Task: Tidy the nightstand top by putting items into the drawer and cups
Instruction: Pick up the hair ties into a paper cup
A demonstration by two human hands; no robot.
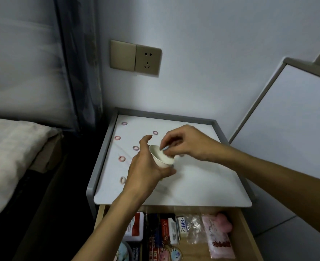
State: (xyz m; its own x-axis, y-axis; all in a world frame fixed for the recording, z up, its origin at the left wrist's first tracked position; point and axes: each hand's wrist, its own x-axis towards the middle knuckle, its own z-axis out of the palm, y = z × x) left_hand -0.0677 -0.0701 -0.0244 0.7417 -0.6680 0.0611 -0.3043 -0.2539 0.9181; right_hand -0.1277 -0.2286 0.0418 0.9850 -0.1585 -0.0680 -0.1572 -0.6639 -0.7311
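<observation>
My left hand (144,166) grips a white paper cup (160,157), tilted, above the white nightstand top (202,185). My right hand (185,144) pinches a small pale blue ring-shaped hair tie (164,148) at the cup's rim. Several pink and purple hair ties lie on the left half of the top, among them one at the back (124,123), one in the middle (135,147) and one near the front (123,179). Below the top, the wooden drawer (249,232) stands pulled out, filled with packets and small boxes.
A grey raised rim (106,147) borders the nightstand top. The bed (10,147) lies to the left, with a curtain (76,63) behind it. A wall socket (148,60) sits above the nightstand. A white panel (287,129) leans at the right.
</observation>
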